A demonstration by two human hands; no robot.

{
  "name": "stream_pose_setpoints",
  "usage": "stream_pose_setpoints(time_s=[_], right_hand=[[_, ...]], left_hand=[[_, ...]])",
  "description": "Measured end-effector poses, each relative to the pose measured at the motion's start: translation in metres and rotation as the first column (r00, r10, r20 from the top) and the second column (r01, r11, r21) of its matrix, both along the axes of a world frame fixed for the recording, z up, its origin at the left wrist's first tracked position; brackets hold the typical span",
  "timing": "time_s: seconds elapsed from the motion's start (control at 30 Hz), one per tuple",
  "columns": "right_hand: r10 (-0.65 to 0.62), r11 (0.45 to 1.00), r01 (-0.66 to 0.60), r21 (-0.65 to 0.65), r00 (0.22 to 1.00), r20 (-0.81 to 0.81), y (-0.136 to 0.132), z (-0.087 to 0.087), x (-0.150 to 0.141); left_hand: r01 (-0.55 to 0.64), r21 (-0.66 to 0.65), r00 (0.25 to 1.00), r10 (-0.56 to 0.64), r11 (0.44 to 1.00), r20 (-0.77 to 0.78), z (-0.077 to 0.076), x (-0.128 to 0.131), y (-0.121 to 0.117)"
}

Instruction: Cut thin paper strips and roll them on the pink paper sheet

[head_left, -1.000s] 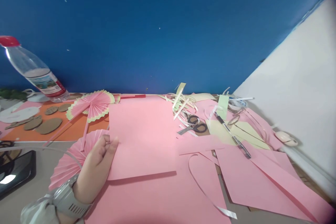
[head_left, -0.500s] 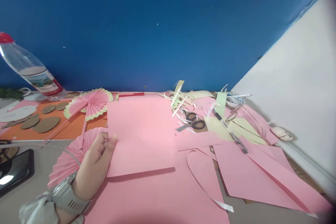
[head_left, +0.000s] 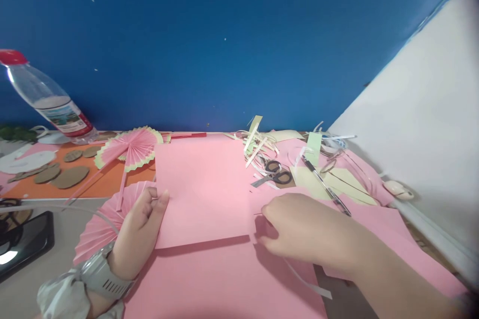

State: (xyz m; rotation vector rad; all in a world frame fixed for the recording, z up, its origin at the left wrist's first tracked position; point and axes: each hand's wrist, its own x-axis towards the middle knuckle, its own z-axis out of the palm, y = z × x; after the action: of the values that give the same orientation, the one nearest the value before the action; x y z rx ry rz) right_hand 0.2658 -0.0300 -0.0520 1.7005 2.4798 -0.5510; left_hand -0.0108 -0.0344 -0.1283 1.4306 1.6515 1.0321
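A pink sheet of paper (head_left: 204, 192) stands out above a larger pink sheet (head_left: 209, 284) on the table, its lower edge casting a shadow. My left hand (head_left: 144, 227) pinches its left edge between thumb and fingers. Close to the sheet's right edge, my right hand (head_left: 299, 227) hovers with curled fingers, a gap between thumb and forefinger and nothing seen in them. Behind my left hand lies a pleated pink paper fan (head_left: 101, 229). Scissors with black handles (head_left: 275, 174) rest beyond my right hand.
A pink-and-yellow paper fan (head_left: 130, 147), cardboard discs (head_left: 69, 178) and a tilted-looking bottle (head_left: 62, 109) are at the left, with a phone (head_left: 28, 244) nearer. Paper strips (head_left: 258, 142), a pen (head_left: 325, 187) and a mouse (head_left: 397, 190) lie right. A blue wall (head_left: 224, 60) stands behind.
My right hand has come into view from the right and reached the pink sheet's right side. My left hand keeps its hold on the sheet.
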Motion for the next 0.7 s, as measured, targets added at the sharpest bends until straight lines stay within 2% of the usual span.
stream_pose_setpoints(time_s=[0.07,0.13,0.37,0.47,0.6,0.7], right_hand=[[0.067,0.992,-0.038,-0.118,0.966,0.25,0.006,0.007,-0.016],[0.092,0.989,-0.05,-0.14,0.945,0.314,0.007,0.006,-0.025],[0.144,0.983,-0.101,-0.152,0.941,0.307,0.005,0.001,-0.022],[0.12,0.989,-0.084,-0.123,0.941,0.318,0.009,0.005,-0.013],[0.033,0.999,-0.03,-0.018,0.954,0.296,0.017,0.007,0.004],[0.048,0.999,-0.047,-0.008,0.975,0.217,0.025,0.009,0.013]], left_hand=[[-0.005,0.003,1.0,0.005,1.0,0.002,0.0,0.0,0.0],[-0.012,0.008,1.0,0.012,1.0,0.004,-0.001,0.0,0.0],[-0.021,0.02,1.0,0.02,1.0,0.023,0.0,0.001,0.001],[-0.022,0.03,0.999,0.021,0.999,0.049,0.001,0.001,0.001],[-0.027,0.032,0.996,0.024,0.999,0.089,0.0,0.0,0.0],[-0.029,0.032,0.993,0.025,0.999,0.113,0.0,0.0,-0.001]])
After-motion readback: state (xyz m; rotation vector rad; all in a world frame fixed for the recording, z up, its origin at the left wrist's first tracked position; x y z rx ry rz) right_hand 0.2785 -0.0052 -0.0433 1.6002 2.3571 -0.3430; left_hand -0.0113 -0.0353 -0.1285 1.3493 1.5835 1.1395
